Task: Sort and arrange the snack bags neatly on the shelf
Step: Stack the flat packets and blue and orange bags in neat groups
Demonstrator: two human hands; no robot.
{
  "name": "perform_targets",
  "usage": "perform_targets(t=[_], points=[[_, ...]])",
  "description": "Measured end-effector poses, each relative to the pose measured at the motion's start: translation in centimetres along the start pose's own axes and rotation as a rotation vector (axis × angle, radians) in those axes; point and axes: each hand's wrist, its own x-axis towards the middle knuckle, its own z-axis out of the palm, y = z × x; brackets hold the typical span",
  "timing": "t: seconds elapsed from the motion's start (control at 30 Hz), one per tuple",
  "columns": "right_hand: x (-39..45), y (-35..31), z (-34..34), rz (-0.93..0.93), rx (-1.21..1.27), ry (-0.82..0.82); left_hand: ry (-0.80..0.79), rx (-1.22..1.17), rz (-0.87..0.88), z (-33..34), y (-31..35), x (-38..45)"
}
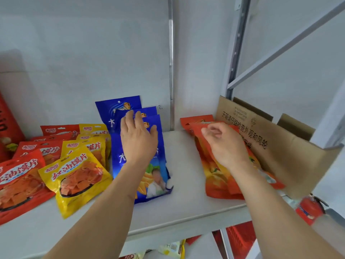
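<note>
A stack of blue snack bags point(128, 107) lies in the middle of the white shelf point(186, 184), leaning toward the back wall. My left hand point(138, 139) rests flat on top of them with fingers straight and spread. To the right lie overlapping orange snack bags point(218, 184). My right hand point(225, 144) is over these, and its curled fingers pinch the top edge of the upper orange bag. At the left, rows of red bags point(18, 180) and yellow bags point(76, 176) lie overlapped.
An open cardboard box point(280, 146) stands at the shelf's right end, right beside the orange bags. A metal upright point(170, 71) runs up the back wall. A tall red package point(7, 131) stands at the far left. A red fire extinguisher point(309, 208) and more bags show below.
</note>
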Motion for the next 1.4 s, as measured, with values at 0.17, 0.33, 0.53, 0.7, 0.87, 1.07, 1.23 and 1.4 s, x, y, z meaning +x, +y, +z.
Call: perform_targets(t=[0.17,0.33,0.53,0.7,0.87,1.07,1.23,1.4], points=[[0.4,6.7,-3.5,0.103,-0.228,-0.065,-0.27,-0.462,-0.215,2.2,7.8,-1.8],[-0.9,10.4,-2.8,0.227,-0.205,-0.181,-0.582,-0.652,-0.632,5.7,10.8,-4.0],[-1.5,11.2,-2.6,0.287,-0.054,-0.173,-0.575,-0.832,-0.737,7.5,11.9,-5.4],[-1.2,11.1,-3.1,0.321,-0.019,-0.2,-0.67,-0.941,-0.89,7.4,12.7,-4.9],[-1.3,11.2,-3.3,0.347,0.019,-0.147,-0.694,-0.92,-0.864,7.3,12.5,-4.5],[-0.6,10.7,-2.4,0.336,-0.011,-0.04,-0.653,-1.005,-0.837,7.4,9.2,-4.4],[1.1,10.2,-1.5,0.325,0.004,-0.003,-0.598,-1.062,-0.753,7.5,8.1,-4.3],[2.3,10.3,-1.2,0.328,0.05,-0.005,-0.559,-0.953,-0.521,8.5,8.3,-4.4]])
